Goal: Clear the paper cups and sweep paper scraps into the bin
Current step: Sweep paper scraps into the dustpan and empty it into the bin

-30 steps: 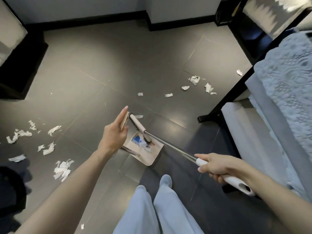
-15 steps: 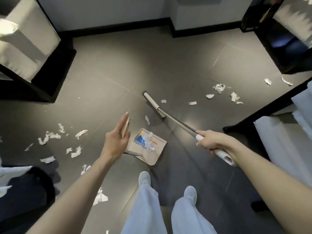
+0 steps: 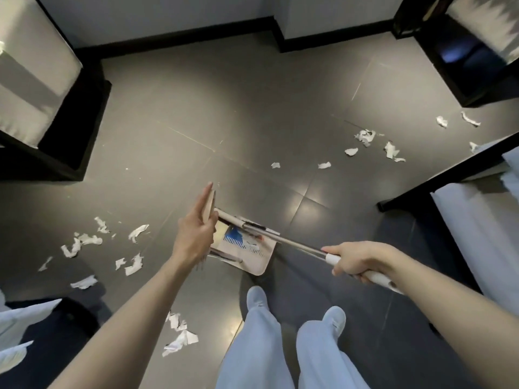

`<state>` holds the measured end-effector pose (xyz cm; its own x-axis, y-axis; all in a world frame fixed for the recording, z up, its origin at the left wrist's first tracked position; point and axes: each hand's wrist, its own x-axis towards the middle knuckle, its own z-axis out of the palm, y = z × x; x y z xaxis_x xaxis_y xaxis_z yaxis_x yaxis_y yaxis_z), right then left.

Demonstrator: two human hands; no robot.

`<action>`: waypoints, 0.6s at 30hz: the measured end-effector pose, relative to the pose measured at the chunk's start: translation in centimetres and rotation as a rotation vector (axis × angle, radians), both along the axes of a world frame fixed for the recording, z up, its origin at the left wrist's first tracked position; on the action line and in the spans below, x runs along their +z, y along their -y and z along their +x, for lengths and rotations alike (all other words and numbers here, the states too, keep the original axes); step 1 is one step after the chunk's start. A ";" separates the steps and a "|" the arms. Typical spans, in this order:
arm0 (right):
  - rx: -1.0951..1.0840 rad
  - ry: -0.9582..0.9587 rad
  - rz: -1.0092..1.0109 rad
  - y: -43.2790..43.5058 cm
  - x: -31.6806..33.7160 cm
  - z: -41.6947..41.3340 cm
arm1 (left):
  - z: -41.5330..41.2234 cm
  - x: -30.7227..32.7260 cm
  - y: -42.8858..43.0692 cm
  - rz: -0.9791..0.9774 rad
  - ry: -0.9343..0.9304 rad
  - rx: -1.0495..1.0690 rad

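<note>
My left hand (image 3: 196, 234) holds the flat beige top of the dustpan handle (image 3: 211, 204), fingers stretched along it. The beige dustpan (image 3: 254, 263) sits on the dark tile floor in front of my feet, with a few paper scraps (image 3: 250, 244) in it. My right hand (image 3: 356, 259) grips the white end of the broom's metal shaft (image 3: 295, 244). The broom head (image 3: 230, 216) lies across the pan's mouth. Torn white paper scraps are scattered at the left (image 3: 84, 242), the far right (image 3: 365, 136) and near my left leg (image 3: 179, 335). No paper cups or bin show.
A black-framed chair with a light cushion (image 3: 42, 80) stands at the left, another (image 3: 463, 51) at the top right. A black-framed seat with white padding (image 3: 449, 169) runs along the right. My shoes (image 3: 255, 299) are just behind the pan. A wall with dark skirting is ahead.
The broom head went out over the floor, then came back to the dustpan's mouth. The scrap that lay just ahead of the pan is gone from the floor. My left hand kept its hold.
</note>
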<state>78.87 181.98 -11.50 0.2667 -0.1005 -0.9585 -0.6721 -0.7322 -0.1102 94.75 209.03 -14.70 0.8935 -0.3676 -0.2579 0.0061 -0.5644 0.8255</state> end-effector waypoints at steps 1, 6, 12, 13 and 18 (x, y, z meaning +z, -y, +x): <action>-0.028 0.005 0.001 0.4 0.6 -0.1 | 0.0 0.2 -0.4 0.012 0.007 -0.014; -0.130 0.063 -0.003 2.1 2.9 0.4 | -0.2 1.1 -3.3 0.030 0.013 0.011; -0.307 0.166 0.005 3.7 2.9 3.7 | 0.7 1.7 -5.3 0.033 0.034 0.026; -0.322 0.177 0.003 3.9 2.7 4.3 | 1.0 1.8 -5.3 0.035 0.044 0.034; -0.459 0.210 0.001 6.0 2.1 7.0 | 2.7 1.7 -5.0 0.020 0.032 0.145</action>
